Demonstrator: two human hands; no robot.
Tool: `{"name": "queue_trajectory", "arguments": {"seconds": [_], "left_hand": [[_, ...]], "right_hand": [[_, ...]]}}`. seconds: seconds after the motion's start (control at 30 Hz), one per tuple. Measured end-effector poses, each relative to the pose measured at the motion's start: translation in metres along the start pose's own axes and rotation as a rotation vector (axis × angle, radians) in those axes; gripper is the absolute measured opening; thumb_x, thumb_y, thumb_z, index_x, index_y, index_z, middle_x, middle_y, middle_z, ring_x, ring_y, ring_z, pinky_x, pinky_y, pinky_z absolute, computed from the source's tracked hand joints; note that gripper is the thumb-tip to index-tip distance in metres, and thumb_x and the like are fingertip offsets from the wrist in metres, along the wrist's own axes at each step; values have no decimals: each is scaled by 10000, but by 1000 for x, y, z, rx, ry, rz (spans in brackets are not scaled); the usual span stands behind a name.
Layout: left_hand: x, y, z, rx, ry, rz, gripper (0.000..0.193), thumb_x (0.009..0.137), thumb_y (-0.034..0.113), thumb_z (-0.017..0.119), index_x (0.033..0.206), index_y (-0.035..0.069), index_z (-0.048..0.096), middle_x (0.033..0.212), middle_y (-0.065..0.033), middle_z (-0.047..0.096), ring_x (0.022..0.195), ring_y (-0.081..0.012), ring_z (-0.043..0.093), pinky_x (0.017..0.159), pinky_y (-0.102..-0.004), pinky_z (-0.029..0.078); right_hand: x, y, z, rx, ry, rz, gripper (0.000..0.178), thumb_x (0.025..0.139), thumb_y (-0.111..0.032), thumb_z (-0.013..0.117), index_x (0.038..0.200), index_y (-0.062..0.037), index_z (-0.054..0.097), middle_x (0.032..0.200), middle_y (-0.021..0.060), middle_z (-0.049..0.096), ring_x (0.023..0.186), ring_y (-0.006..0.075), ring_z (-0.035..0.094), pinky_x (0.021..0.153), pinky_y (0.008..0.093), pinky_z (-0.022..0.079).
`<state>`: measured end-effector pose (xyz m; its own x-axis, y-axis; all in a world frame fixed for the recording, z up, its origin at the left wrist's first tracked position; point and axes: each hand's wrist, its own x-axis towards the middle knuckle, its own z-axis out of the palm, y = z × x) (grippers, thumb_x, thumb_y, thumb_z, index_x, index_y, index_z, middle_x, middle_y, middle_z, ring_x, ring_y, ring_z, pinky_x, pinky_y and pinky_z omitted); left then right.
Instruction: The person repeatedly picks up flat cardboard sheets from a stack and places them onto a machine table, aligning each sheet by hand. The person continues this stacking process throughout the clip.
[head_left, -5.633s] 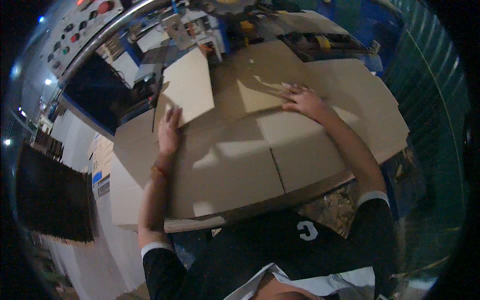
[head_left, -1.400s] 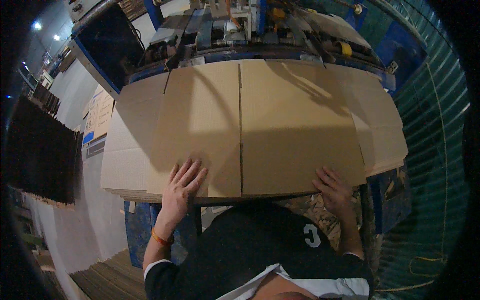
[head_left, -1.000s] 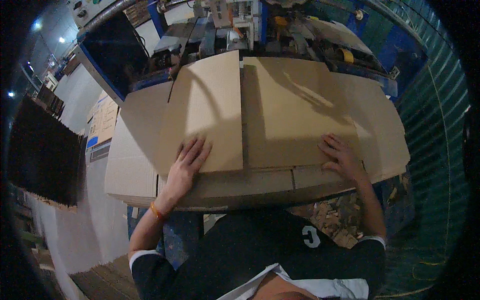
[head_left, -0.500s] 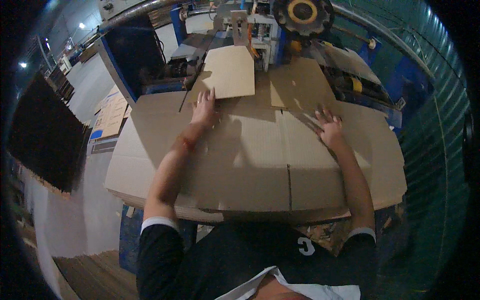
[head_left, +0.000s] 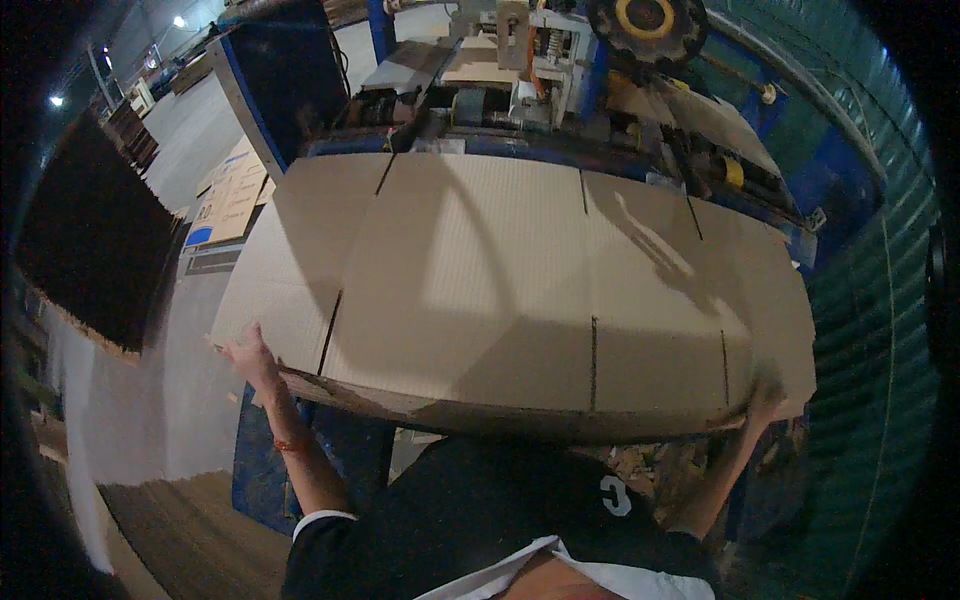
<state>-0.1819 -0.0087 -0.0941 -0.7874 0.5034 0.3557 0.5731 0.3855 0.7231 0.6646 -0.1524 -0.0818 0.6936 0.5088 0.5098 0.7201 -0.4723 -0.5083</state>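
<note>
A wide stack of flat brown cardboard sheets (head_left: 470, 270) with dark slots lies in front of me, its near edge close to my body. At the near left corner my left hand (head_left: 252, 358) is closed around the cardboard edge, with some fingers hidden below it. My right hand (head_left: 765, 402) is at the near edge toward the right corner. It is smeared by motion, and its fingers cannot be made out. The top sheet lies flat, with shadows across it.
Beyond the stack stands a machine with rollers (head_left: 480, 108) and a dark wheel (head_left: 645, 22). A small cardboard piece (head_left: 487, 66) is in the machine. At the left are a blue panel (head_left: 278, 85), a printed cardboard pile (head_left: 225, 205) and a dark upright stack (head_left: 95, 240). A green corrugated wall (head_left: 870, 400) runs along the right.
Both hands have moved back from the far part of the stack to its near corners. The small cardboard piece has gone forward into the machine, and the darker piece has left the stack top.
</note>
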Motion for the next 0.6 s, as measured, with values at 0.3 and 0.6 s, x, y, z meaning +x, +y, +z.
{"name": "queue_trajectory", "arguments": {"seconds": [0.3,0.6], "left_hand": [[6,61,-33,-648,85,69,596,857,265,572,1292,-77,349,1356,-259,331,1270,-326,319,1024,-404,312],[28,62,-29,-1089,-347,-145,286,844,69,564,1107,-42,540,1018,-110,586,972,-220,554,859,-322,456]], "right_hand": [[36,-22,-10,164,496,-25,470,824,-158,598,1231,18,444,1204,167,517,1021,290,533,858,419,435],[9,-128,-100,1042,212,121,524,817,18,502,1319,-4,354,1190,109,502,1036,216,496,874,329,411]]}}
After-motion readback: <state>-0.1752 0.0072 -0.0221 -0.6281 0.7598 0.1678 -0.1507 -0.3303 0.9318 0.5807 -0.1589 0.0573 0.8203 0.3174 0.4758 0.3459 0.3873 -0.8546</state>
